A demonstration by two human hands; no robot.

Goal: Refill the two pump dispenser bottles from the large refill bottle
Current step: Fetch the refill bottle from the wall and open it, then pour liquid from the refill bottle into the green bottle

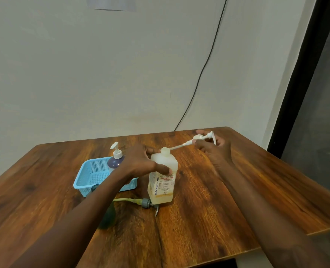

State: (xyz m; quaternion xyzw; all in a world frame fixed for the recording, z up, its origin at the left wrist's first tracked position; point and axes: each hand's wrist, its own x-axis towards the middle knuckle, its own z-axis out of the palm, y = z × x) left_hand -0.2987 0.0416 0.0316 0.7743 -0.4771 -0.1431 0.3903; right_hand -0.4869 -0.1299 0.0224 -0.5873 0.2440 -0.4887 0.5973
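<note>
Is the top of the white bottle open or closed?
Open. The white bottle shows a bare neck with nothing on it, and the right hand holds its pump off to the side, tube pulled out. The left hand steadies the bottle.

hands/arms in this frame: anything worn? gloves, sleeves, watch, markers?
Nothing worn that shows. Left hand and right hand are bare: no gloves, and no rings visible on the fingers. Both forearms are bare to the frame's bottom edge, no sleeves, watch, bands, markers or cables. Upper arms are out of view.
</note>
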